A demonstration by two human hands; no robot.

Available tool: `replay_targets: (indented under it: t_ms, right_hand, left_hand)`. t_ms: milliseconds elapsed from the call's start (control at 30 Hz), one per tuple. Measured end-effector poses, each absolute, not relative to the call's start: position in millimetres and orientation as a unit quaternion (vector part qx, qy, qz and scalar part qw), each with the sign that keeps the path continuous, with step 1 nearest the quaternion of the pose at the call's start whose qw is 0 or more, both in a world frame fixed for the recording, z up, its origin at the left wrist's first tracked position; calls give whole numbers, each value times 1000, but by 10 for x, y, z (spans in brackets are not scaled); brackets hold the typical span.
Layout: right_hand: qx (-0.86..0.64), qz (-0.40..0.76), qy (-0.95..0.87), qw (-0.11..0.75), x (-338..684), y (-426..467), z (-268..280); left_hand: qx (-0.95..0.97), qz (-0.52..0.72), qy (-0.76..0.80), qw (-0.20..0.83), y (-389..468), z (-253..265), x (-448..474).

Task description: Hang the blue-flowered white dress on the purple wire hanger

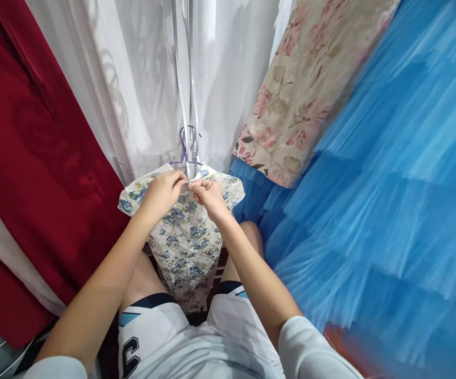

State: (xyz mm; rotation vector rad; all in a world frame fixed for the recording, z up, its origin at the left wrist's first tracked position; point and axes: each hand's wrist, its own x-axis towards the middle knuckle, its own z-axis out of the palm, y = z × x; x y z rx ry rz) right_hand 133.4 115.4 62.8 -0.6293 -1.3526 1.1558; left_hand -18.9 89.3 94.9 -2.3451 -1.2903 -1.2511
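Note:
A short-sleeved dress [186, 252] with blue and green flowers on a pale ground hangs in front of my knees. Its shoulders rest on a purple hanger [183, 150], whose hook rises among white ribbons [181, 79]. My left hand [164, 193] pinches the dress at the middle of the neckline. Right beside it, my right hand [207, 196] pinches the same edge with thumb and forefinger. The fingertips of both hands almost meet there. Whatever small fastening may be between them is hidden by my fingers.
White curtain-like cloth [133, 105] hangs behind the dress. Dark red fabric [50, 158] fills the left side. On the right hang a cream garment with pink flowers [286, 116] and a layered blue tulle skirt [370, 221]. My lap, in white shorts [156, 331], is below.

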Motion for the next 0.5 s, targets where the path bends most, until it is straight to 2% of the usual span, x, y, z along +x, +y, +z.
replay_targets:
  t_ms: [100, 200, 367, 433, 500]
  right_hand:
    - [-260, 506, -561, 602, 1287, 1162, 569]
    - [-249, 489, -557, 623, 1257, 1198, 519]
    - [-289, 423, -586, 628, 1280, 1279, 328]
    - [-297, 438, -584, 616, 1286, 1251, 191]
    - [-301, 462, -573, 606, 1266, 1172, 47]
  left_hand:
    - [-812, -362, -441, 121, 925, 960, -188]
    - [-814, -367, -431, 132, 870, 995, -157]
    - [-730, -500, -434, 170, 954, 1157, -414]
    - [-667, -555, -464, 181, 1097, 1089, -761]
    - [-592, -611, -506, 146, 1251, 867, -1157]
